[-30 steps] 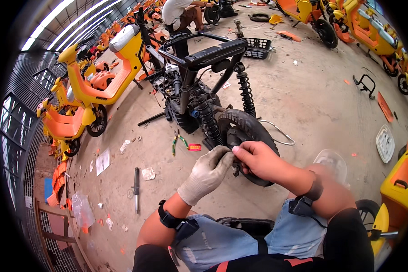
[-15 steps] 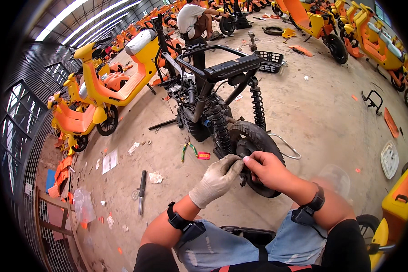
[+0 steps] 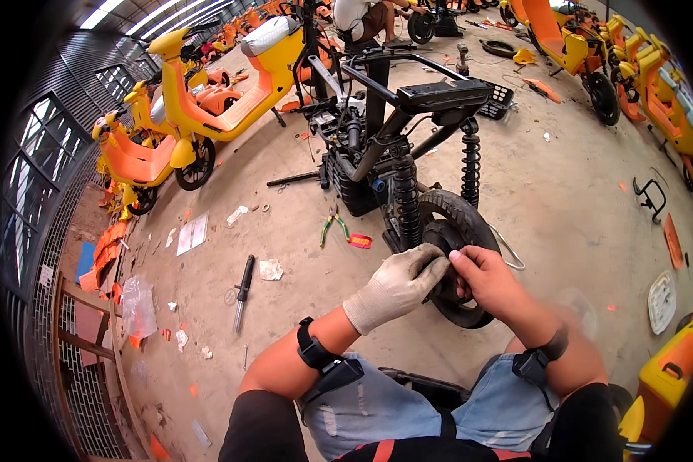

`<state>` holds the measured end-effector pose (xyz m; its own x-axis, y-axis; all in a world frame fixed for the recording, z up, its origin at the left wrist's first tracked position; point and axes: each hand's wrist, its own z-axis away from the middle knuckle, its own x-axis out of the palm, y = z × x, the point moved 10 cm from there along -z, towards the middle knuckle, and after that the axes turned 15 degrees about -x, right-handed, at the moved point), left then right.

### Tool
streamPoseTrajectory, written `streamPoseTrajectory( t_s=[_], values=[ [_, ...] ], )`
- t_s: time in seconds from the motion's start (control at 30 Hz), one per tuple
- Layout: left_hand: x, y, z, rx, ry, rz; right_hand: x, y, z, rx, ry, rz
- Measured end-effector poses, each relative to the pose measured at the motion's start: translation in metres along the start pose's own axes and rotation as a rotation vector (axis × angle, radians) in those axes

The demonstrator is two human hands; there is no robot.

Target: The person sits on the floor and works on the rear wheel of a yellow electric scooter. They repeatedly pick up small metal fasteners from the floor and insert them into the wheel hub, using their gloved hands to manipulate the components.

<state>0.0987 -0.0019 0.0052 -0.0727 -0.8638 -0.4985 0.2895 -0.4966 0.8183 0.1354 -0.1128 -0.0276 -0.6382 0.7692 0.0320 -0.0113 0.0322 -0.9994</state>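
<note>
1. Left hand [image 3: 399, 286], gloved: fingertips bunched; can't tell on what.
2. Right hand [image 3: 485, 282], bare: thumb and fingers curled beside it; can't tell grip.
3. Wheel [image 3: 470, 222] just beyond hands, right of left shock [image 3: 406, 192].
4. Steady wrists, light fingertips should help.

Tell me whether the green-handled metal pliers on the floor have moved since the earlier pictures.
No. The green-handled metal pliers keep their place beside the small red rectangular item; only the camera's view has shifted.

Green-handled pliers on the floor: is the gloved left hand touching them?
Apart: the head view shows bare floor between the gloved left hand and the green-handled pliers.
</note>
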Motion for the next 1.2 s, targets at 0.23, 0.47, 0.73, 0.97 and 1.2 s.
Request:
streamPoseTrajectory(
  t_s=[0.23, 0.47, 0.73, 0.97, 1.2],
  values=[
    [-0.003, 0.004, 0.002, 0.039, 0.008, 0.061, 0.002, 0.009, 0.000, 0.092, -0.016, -0.070],
    [0.003, -0.002, 0.001, -0.014, -0.027, 0.089, 0.007, 0.010, 0.001, 0.060, -0.050, -0.110],
    [0.010, 0.001, -0.005, 0.009, -0.039, 0.124, -0.002, 0.005, 0.003, 0.037, -0.048, -0.087],
    [0.013, -0.009, 0.002, -0.087, -0.088, 0.404, 0.009, -0.003, 0.006, -0.057, -0.101, -0.023],
    [0.018, -0.019, 0.004, -0.250, -0.127, 0.579, 0.010, -0.012, 0.007, -0.169, -0.055, 0.068]
  ],
)
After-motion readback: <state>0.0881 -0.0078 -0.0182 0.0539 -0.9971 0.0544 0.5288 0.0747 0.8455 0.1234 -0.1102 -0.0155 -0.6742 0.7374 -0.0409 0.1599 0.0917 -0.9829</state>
